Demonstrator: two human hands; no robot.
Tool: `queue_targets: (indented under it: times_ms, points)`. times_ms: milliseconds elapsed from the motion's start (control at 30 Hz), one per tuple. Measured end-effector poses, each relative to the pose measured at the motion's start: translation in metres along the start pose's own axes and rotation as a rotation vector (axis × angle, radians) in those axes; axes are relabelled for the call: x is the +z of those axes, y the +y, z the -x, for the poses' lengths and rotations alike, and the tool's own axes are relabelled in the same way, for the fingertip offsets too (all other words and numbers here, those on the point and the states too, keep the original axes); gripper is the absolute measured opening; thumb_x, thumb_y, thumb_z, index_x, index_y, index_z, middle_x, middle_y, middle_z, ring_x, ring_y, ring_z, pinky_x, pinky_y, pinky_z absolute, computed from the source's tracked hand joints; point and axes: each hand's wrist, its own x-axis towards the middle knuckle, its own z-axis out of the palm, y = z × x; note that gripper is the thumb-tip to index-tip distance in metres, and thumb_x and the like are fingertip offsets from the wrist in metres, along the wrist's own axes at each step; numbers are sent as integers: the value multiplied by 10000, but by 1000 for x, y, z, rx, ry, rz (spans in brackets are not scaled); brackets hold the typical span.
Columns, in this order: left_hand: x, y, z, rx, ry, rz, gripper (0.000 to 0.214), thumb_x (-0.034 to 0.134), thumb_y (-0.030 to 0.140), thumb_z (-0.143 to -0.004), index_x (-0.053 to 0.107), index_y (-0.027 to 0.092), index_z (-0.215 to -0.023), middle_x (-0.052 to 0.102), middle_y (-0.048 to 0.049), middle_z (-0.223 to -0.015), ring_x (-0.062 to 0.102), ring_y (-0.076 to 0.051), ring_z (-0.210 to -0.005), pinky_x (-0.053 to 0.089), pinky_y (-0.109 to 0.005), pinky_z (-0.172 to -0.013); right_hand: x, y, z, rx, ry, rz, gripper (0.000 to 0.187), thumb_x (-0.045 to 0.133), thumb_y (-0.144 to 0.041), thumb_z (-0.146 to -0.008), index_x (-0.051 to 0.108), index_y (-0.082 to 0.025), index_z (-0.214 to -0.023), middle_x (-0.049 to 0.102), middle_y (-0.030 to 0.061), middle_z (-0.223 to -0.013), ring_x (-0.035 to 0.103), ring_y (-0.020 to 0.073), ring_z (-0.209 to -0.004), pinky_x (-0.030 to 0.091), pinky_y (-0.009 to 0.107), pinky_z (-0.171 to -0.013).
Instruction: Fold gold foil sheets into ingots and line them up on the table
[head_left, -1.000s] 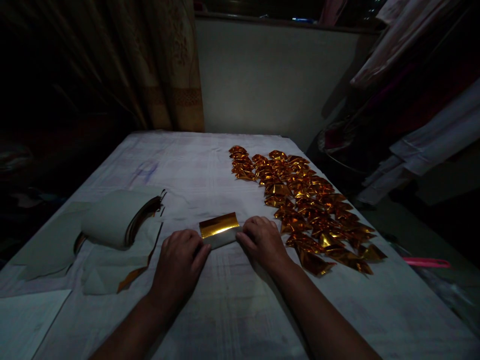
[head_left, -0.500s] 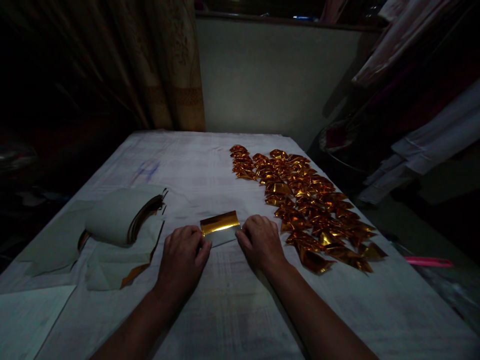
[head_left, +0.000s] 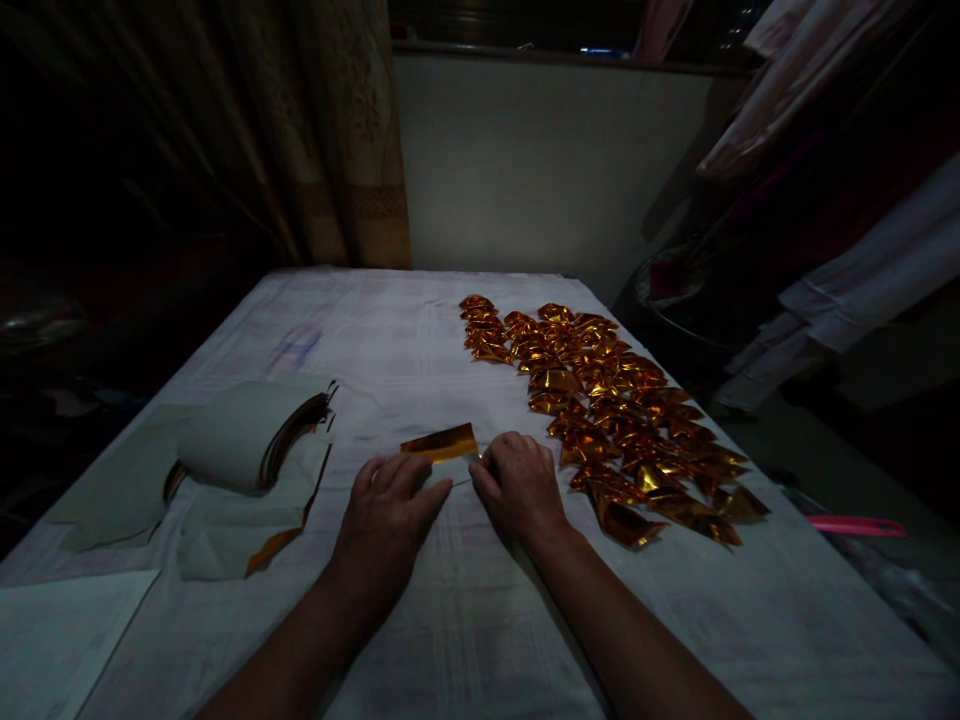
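Observation:
A small folded sheet of gold foil paper (head_left: 450,442) lies on the cloth-covered table, gold band on the far side and pale backing nearer me. My left hand (head_left: 390,510) rests over its left part, fingers stretched across the paper and the thumb apart along the near edge. At the right edge, my right hand (head_left: 519,482) pinches the sheet between thumb and curled fingers. To the right spread many folded gold foil pieces (head_left: 600,380) in overlapping rows. On the left is a curled stack of pale-backed foil sheets (head_left: 232,430).
A loose foil sheet (head_left: 247,530) with a gold corner lies before the stack, and a white sheet (head_left: 67,630) is at the near left. Past the table's right edge are a pink handle (head_left: 859,525) and hanging clothes (head_left: 877,270). A curtain (head_left: 352,150) hangs behind.
My left hand has slid right over the foil paper, its fingers now flatter and covering more of it. My right hand has stayed at the right edge.

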Motion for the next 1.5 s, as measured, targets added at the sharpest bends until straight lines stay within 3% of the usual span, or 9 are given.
queue_targets:
  times_ms: [133, 300, 767, 1033, 1167, 1267, 1333, 1433, 1500]
  points:
    - [2, 1, 2, 0, -37, -12, 343, 563, 92, -927, 695, 281, -1181, 689, -71, -1155, 582, -275, -1110, 399, -487, -997, 2, 2, 2, 1, 39, -40, 66, 636, -283, -893, 618, -221, -908, 639, 34, -912, 564, 235, -930, 340, 363, -849]
    - [1, 3, 2, -7, -55, 1, 365, 544, 94, -932, 676, 268, -1224, 698, -63, -1089, 609, -265, -1049, 408, -485, -983, 5, -4, 6, -25, 90, -52, 293, 661, -422, -865, 592, -215, -1061, 652, 67, -1029, 556, 270, -1011, 353, 394, -904]
    - [-17, -2, 16, 39, -129, -125, 517, 450, -21, -824, 656, 224, -1230, 717, -74, -1228, 612, -327, -1165, 373, -572, -1055, 3, 0, 5, 52, 66, -56, 135, 621, -184, -902, 607, -230, -1028, 677, 57, -1033, 565, 261, -1022, 344, 390, -900]
    - [-10, -1, 30, 76, -62, -207, 521, 413, 15, -772, 654, 165, -1209, 701, -124, -1268, 593, -365, -1226, 333, -632, -1080, 1, 0, 4, 52, 53, -39, 118, 581, -137, -908, 621, -244, -937, 668, 47, -984, 563, 251, -975, 344, 378, -858]
    - [-13, -4, 31, 50, -114, -203, 544, 396, 6, -792, 657, 180, -1236, 701, -103, -1281, 576, -351, -1260, 330, -628, -1095, 5, 5, 4, 33, 112, -68, 123, 572, -140, -904, 627, -237, -957, 676, 48, -979, 573, 246, -974, 358, 378, -867]
    - [-20, -3, 27, -14, -243, -187, 566, 394, 7, -812, 651, 205, -1277, 683, -67, -1330, 561, -328, -1293, 336, -610, -1116, 6, 6, 5, -74, 208, -138, 176, 553, -146, -919, 642, -218, -1053, 692, 65, -1054, 586, 235, -1020, 372, 380, -905]
    - [-26, -2, 23, -36, -337, -177, 570, 397, 15, -829, 642, 207, -1307, 661, -49, -1373, 552, -318, -1311, 334, -601, -1131, 5, 1, 7, -230, 205, -166, 220, 558, -184, -944, 654, -222, -1139, 680, 80, -1190, 572, 239, -1120, 365, 392, -961]
    - [-31, 1, 19, -41, -417, -177, 567, 405, 38, -859, 617, 214, -1355, 615, -33, -1434, 533, -309, -1338, 331, -588, -1146, 2, -8, 11, -480, 35, -149, 259, 598, -290, -959, 670, -283, -1208, 621, 55, -1373, 472, 276, -1324, 330, 431, -1038]
    - [-33, 2, 19, -54, -430, -176, 555, 421, 61, -876, 606, 218, -1374, 601, -40, -1449, 523, -309, -1349, 327, -583, -1151, 0, -12, 13, -543, -81, -122, 287, 614, -351, -960, 669, -303, -1238, 613, 40, -1405, 412, 299, -1397, 318, 455, -1058]
